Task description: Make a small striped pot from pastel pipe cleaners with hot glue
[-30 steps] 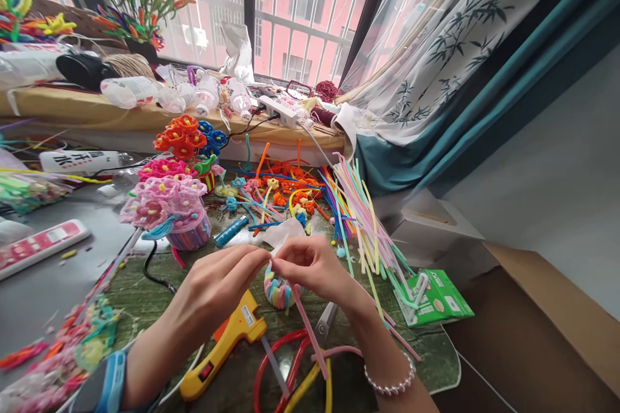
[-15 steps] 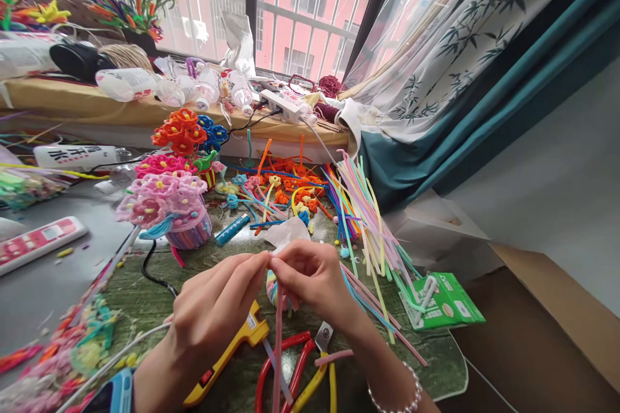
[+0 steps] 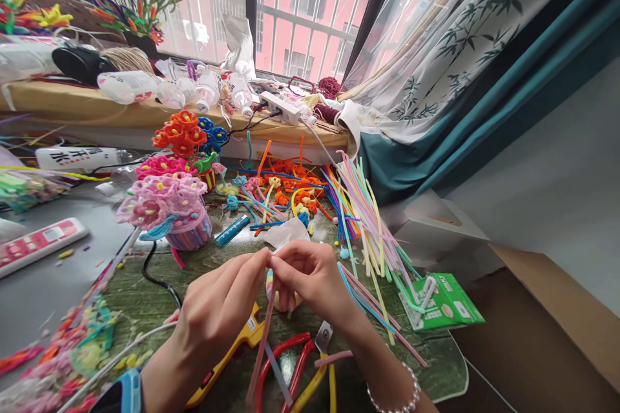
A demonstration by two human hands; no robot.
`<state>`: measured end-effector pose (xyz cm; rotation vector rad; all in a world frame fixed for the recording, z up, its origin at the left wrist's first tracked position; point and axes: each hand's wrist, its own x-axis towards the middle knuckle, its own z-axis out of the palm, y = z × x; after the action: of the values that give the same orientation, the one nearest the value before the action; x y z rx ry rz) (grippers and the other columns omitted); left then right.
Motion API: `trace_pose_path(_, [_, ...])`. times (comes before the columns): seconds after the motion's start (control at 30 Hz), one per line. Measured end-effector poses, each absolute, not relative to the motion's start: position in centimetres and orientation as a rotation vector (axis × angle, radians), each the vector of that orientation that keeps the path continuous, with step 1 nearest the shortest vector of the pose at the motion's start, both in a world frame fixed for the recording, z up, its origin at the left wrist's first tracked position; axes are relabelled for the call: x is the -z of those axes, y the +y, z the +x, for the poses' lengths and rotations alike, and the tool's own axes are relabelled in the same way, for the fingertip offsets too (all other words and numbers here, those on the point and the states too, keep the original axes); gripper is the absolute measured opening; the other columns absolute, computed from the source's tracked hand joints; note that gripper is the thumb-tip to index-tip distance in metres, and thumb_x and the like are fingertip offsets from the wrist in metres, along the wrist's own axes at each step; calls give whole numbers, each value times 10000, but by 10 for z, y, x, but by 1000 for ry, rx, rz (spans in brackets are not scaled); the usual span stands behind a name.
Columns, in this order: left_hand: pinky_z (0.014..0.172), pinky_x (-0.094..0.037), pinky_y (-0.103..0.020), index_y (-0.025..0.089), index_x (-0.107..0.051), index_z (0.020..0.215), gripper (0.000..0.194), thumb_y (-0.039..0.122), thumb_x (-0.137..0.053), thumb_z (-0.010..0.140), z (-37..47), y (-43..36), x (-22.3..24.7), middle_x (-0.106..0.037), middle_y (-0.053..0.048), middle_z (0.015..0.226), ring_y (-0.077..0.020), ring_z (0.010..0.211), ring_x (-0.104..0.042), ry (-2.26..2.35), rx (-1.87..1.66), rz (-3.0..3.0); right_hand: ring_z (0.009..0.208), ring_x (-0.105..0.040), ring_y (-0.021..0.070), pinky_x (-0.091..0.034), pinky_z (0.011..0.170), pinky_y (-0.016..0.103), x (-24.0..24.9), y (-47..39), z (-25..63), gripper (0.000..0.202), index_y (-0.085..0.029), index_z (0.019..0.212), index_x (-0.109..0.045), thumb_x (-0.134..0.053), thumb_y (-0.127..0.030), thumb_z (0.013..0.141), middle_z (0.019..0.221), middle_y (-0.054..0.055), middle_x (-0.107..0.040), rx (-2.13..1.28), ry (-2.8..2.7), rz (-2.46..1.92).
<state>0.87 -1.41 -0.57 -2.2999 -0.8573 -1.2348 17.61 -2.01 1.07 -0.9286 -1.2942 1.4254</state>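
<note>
My left hand (image 3: 213, 306) and my right hand (image 3: 314, 279) meet fingertip to fingertip, both pinching a pale pink pipe cleaner (image 3: 262, 350). Its long end hangs down toward me; the pinched end is hidden by my fingers. Partly covered by my right hand is a pastel striped piece (image 3: 270, 284). Beneath my hands lie a yellow glue gun (image 3: 249, 330) with a clear glue stick (image 3: 279, 374), red-handled pliers (image 3: 285, 343) and a yellow-handled cutting tool (image 3: 323, 338). A short pink pipe-cleaner piece (image 3: 334, 357) rests across the yellow handles.
A pot of pink pipe-cleaner flowers (image 3: 186, 232) stands at left, near a teal ruler-like strip (image 3: 232, 230). Loose pipe cleaners (image 3: 368, 213) and a green packet (image 3: 448, 303) lie at right. Plastic bottles (image 3: 128, 87) line the sill. A cardboard box (image 3: 547, 297) is beyond the table edge.
The hanging end of the pink pipe cleaner has swung to the left. My left hand has turned and shifted slightly right; my right hand stays nearly in place.
</note>
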Motion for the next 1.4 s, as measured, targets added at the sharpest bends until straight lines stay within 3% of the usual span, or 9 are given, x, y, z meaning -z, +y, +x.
trace_pose_path(0.23, [611, -502, -182, 142, -645, 940, 92, 127, -557, 918, 16, -16, -1, -724, -8, 718, -100, 594, -674, -1029, 1271, -2307, 469, -643, 124, -518, 422, 208, -5, -19, 175, 241, -166, 791, -676, -703, -403, 828, 594, -3, -675, -1445, -1281, -853])
trace_pose_path(0.4, [735, -536, -207, 147, -669, 970, 114, 180, -574, 917, 15, -15, -6, -766, -33, 873, -135, 731, -727, -1119, 1344, -2319, 504, -674, 142, -563, 468, 228, -3, -18, 173, 225, -169, 780, -692, -707, -389, 826, 599, 1, -685, -1401, -1189, -878])
trace_pose_path(0.53, [673, -535, -233, 148, -665, 1008, 149, 234, -591, 911, 17, -15, -8, -761, -44, 874, -156, 724, -730, -1081, 1293, -2434, 543, -686, 147, -609, 549, 255, -3, -16, 173, 204, -169, 777, -725, -732, -370, 805, 630, 13, -710, -1328, -1139, -920])
trace_pose_path(0.83, [704, -520, -198, 139, -640, 1106, 202, 133, -555, 923, 15, -13, -3, -759, -41, 934, -127, 751, -724, -1001, 1294, -2509, 587, -691, 140, -592, 584, 243, -2, -10, 177, 213, -157, 810, -739, -770, -361, 760, 686, 29, -736, -1273, -1092, -963])
trace_pose_path(1.0, [628, -490, -223, 151, -645, 1129, 234, 116, -542, 922, 14, -11, -1, -738, -32, 854, -127, 677, -697, -947, 1230, -2515, 550, -672, 135, -582, 555, 246, -2, -8, 179, 207, -154, 788, -727, -781, -349, 746, 646, 20, -719, -1233, -1071, -975])
trace_pose_path(1.23, [645, -479, -241, 148, -630, 1126, 239, 96, -516, 923, 12, -10, -2, -698, -26, 830, -130, 687, -660, -895, 1148, -2564, 540, -651, 122, -553, 536, 232, 1, -4, 182, 205, -158, 768, -695, -768, -349, 751, 625, -2, -686, -1259, -1110, -960])
trace_pose_path(1.4, [640, -458, -253, 152, -658, 991, 134, 165, -539, 931, 15, -11, -6, -685, -19, 778, -135, 660, -639, -948, 1189, -2523, 587, -657, 123, -538, 569, 236, 1, -4, 188, 183, -171, 791, -690, -739, -347, 780, 661, -5, -679, -1297, -1234, -931])
